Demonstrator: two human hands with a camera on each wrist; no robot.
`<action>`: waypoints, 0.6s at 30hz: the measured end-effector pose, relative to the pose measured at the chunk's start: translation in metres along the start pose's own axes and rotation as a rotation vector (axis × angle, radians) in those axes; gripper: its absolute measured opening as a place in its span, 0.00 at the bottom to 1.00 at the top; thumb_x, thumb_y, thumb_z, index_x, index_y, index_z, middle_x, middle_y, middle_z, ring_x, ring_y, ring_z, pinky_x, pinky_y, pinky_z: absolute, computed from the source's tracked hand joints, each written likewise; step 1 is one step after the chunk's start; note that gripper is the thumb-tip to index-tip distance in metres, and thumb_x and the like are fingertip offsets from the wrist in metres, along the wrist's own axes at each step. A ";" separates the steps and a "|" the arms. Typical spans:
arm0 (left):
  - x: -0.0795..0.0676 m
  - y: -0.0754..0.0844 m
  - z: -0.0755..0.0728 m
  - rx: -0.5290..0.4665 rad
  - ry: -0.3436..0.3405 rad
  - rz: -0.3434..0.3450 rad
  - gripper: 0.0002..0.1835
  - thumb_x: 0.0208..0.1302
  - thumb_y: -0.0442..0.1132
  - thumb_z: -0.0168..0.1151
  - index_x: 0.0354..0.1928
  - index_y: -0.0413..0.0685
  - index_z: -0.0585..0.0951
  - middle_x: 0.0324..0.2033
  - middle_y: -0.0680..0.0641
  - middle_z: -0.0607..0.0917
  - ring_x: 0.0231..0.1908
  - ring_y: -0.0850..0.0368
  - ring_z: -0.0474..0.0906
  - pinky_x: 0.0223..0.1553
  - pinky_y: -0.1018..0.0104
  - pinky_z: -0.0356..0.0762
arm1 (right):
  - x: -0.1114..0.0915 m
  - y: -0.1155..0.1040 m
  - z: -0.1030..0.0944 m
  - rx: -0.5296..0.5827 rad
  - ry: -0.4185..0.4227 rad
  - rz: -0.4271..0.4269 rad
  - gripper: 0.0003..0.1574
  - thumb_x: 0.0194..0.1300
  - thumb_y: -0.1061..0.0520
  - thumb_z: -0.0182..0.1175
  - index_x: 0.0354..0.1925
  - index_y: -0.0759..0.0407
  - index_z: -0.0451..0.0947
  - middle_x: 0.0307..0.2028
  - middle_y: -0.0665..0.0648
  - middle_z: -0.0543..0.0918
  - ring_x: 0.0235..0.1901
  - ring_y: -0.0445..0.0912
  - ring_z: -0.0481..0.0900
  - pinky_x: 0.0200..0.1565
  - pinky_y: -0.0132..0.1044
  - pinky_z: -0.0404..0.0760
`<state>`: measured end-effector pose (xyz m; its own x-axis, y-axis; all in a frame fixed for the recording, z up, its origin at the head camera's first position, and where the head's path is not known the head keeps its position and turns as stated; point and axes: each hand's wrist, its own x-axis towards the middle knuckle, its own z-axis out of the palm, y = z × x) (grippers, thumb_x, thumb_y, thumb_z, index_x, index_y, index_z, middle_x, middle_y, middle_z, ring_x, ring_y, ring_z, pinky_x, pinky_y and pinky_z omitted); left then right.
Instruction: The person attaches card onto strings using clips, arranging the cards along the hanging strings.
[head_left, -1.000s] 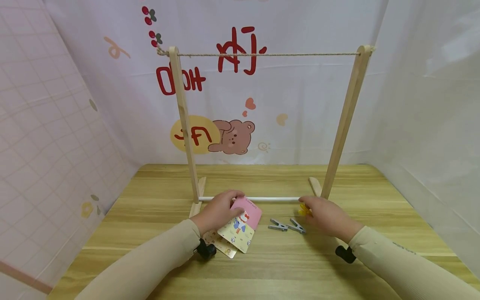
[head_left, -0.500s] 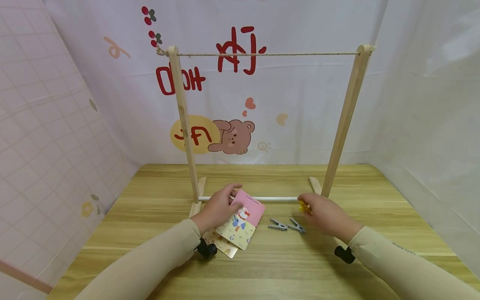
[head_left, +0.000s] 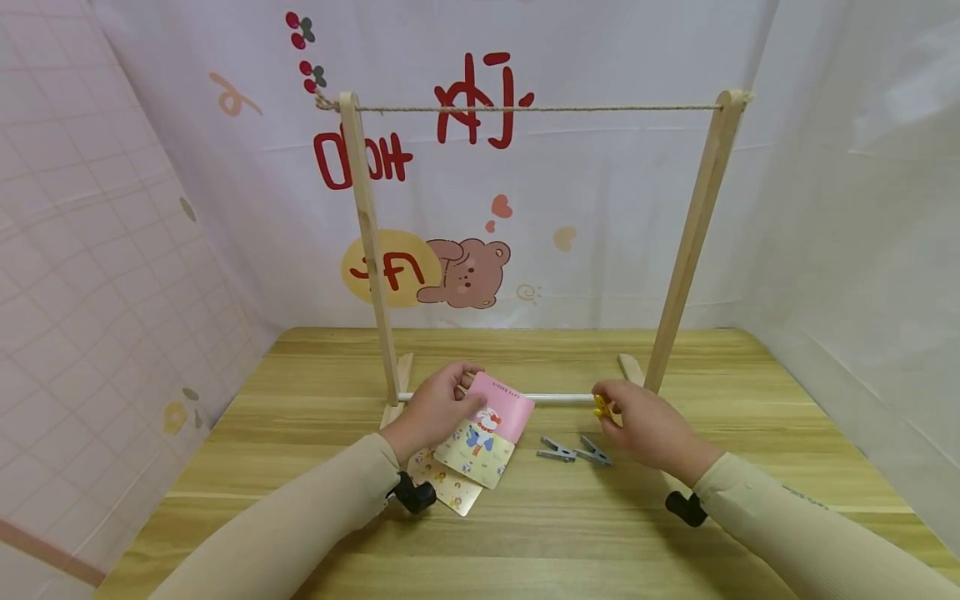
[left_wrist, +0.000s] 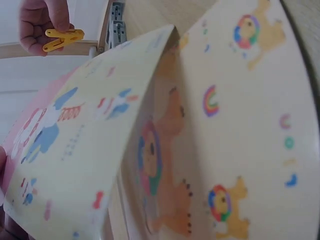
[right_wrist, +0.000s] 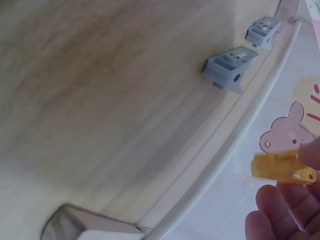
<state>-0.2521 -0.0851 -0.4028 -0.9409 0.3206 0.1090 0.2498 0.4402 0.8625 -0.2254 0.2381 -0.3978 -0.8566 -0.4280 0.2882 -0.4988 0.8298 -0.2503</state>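
Observation:
My left hand (head_left: 431, 410) pinches a thin notebook (head_left: 480, 442) near its upper left, thumb on the printed face. Its cover is pink at the top and pale yellow below, with a rabbit print. A second notebook (left_wrist: 250, 125), cream with lions and rainbows, lies partly under it on the table. Between the thumb and fingers of my right hand (head_left: 648, 425) is a yellow clothespin (right_wrist: 280, 167), held above the table. Two grey clothespins, one at left (head_left: 557, 450) and one at right (head_left: 594, 452), lie between the hands.
A wooden frame stands behind, with a left post (head_left: 367, 225), a right post (head_left: 693, 242) and a white bar (head_left: 558, 398) low between them. Twine (head_left: 540, 108) runs taut across the top. A printed white cloth (head_left: 615, 192) hangs behind the wooden table (head_left: 525, 550).
The rabbit notebook has shifted up and slightly right with my left hand, showing more of the lion notebook. My right hand has moved slightly left and up with the yellow clothespin.

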 end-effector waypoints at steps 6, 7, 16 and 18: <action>0.001 0.006 -0.004 0.025 0.036 0.021 0.16 0.62 0.46 0.61 0.50 0.57 0.73 0.36 0.55 0.78 0.33 0.57 0.76 0.31 0.65 0.78 | 0.002 -0.005 -0.003 0.014 0.020 -0.009 0.18 0.56 0.58 0.62 0.46 0.55 0.72 0.38 0.49 0.79 0.35 0.45 0.81 0.36 0.38 0.80; 0.001 0.007 -0.005 0.026 0.040 0.022 0.14 0.62 0.47 0.60 0.49 0.58 0.74 0.36 0.55 0.78 0.34 0.57 0.76 0.31 0.64 0.78 | 0.003 -0.006 -0.004 0.017 0.022 -0.011 0.18 0.56 0.58 0.62 0.46 0.56 0.72 0.38 0.49 0.79 0.35 0.45 0.81 0.36 0.38 0.80; 0.001 0.012 -0.012 -0.025 0.061 0.039 0.09 0.63 0.47 0.59 0.45 0.60 0.76 0.35 0.54 0.80 0.33 0.56 0.77 0.31 0.62 0.79 | 0.010 -0.015 -0.009 0.044 0.068 -0.032 0.18 0.57 0.58 0.62 0.46 0.55 0.71 0.37 0.48 0.80 0.35 0.41 0.79 0.35 0.35 0.79; 0.001 0.014 -0.014 -0.031 0.070 0.038 0.09 0.63 0.48 0.58 0.44 0.60 0.77 0.35 0.54 0.80 0.33 0.55 0.77 0.31 0.62 0.79 | 0.011 -0.017 -0.010 0.053 0.074 -0.033 0.18 0.57 0.59 0.61 0.46 0.55 0.71 0.37 0.49 0.80 0.35 0.41 0.79 0.35 0.35 0.79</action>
<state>-0.2522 -0.0902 -0.3835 -0.9448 0.2769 0.1754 0.2797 0.4021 0.8718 -0.2257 0.2229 -0.3814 -0.8283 -0.4255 0.3644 -0.5347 0.7947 -0.2873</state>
